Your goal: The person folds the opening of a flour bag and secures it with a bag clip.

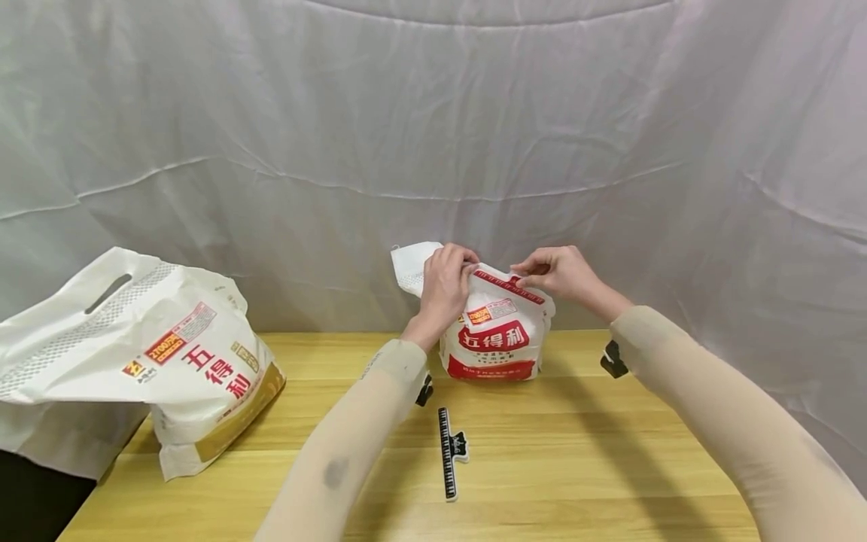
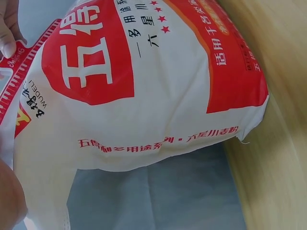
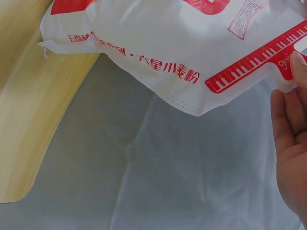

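A white flour bag (image 1: pixel 497 312) with red lettering stands at the back of the table, its top folded down and one white corner sticking up to the left. Across the fold lies a red bag clip (image 1: pixel 530 293) with a piano-key pattern, seen closer in the right wrist view as a red clip (image 3: pixel 240 68). My left hand (image 1: pixel 446 282) grips the folded top at the clip's left end. Thumb and fingers of my right hand (image 1: pixel 558 272) pinch the clip's handle. In the left wrist view the bag (image 2: pixel 163 100) fills most of the picture.
A black piano-key bag clip (image 1: pixel 447 455) lies on the wooden table (image 1: pixel 542 467) in front of the bag. To the left, a larger flour bag (image 1: pixel 196 354) with a cut-out handle leans at the table's edge. Grey cloth (image 1: pixel 325 113) hangs behind.
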Demonstrator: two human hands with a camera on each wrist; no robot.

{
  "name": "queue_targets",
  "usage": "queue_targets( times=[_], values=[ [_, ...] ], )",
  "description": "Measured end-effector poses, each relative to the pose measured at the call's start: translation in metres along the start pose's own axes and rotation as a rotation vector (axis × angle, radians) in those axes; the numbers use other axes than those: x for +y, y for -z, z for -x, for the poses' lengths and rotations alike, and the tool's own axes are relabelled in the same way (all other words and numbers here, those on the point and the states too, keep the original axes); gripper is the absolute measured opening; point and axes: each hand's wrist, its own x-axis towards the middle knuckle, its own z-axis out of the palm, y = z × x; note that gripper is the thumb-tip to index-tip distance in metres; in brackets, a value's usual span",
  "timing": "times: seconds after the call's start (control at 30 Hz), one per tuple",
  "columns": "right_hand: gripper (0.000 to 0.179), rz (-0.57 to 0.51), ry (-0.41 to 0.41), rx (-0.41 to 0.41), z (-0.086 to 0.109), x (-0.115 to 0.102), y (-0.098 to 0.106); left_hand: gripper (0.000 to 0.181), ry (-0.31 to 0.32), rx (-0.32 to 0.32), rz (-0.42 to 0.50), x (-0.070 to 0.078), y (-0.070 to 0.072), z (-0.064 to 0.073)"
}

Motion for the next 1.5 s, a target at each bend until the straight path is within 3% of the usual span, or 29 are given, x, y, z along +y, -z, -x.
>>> queue_targets(
  times=[0.23, 0.53, 0.93, 1.07, 1.33, 1.5],
  values=[
    [0.029, 0.036, -0.019, 0.010, 0.004, -0.001, -0.004, 0.009, -0.032, 0.023, 0.026, -0.005, 0.001, 0.001],
    [0.032, 0.010, -0.048, 0.073, 0.016, -0.003, -0.011, 0.010, -0.119, 0.071, 0.028, -0.005, 0.003, 0.001],
    [0.051, -0.130, -0.160, 0.132, 0.030, -0.009, -0.020, 0.027, -0.172, 0.169, -0.052, -0.009, 0.023, 0.018],
    [0.052, -0.124, -0.128, 0.168, 0.034, -0.009, -0.026, 0.033, -0.161, 0.187, -0.076, -0.011, 0.030, 0.031],
    [0.051, -0.116, 0.024, 0.304, 0.041, -0.016, -0.039, 0.047, -0.097, 0.206, -0.117, -0.009, 0.044, 0.059],
    [0.050, -0.134, 0.030, 0.378, 0.045, -0.026, -0.045, 0.050, -0.055, 0.263, -0.112, -0.008, 0.052, 0.074]
  ],
)
